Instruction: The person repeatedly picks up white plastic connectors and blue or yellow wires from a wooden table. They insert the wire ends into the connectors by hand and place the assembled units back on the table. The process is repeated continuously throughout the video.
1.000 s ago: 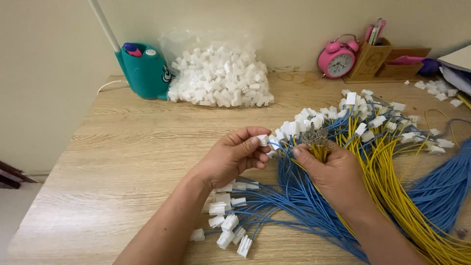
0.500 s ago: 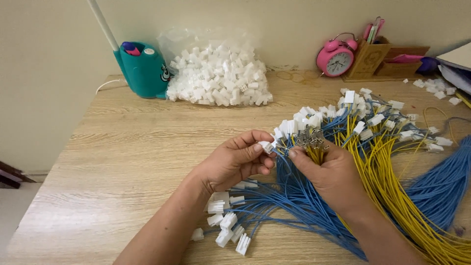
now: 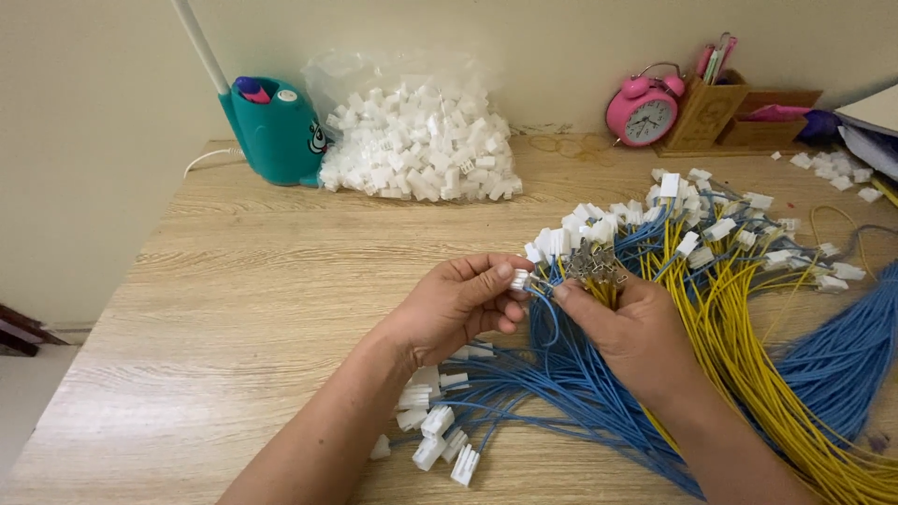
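Left hand [image 3: 463, 304] pinches a white connector [image 3: 520, 279] at its fingertips, right hand [image 3: 629, 327] just beside it pinches a blue wire [image 3: 541, 292] and grips the bundle; risk: bare terminals [image 3: 591, 262] above could snag, bending the pin.

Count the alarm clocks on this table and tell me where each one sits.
1. The pink alarm clock stands at the back of the wooden table against the wall, just left of the wooden pen holder. None other shows.
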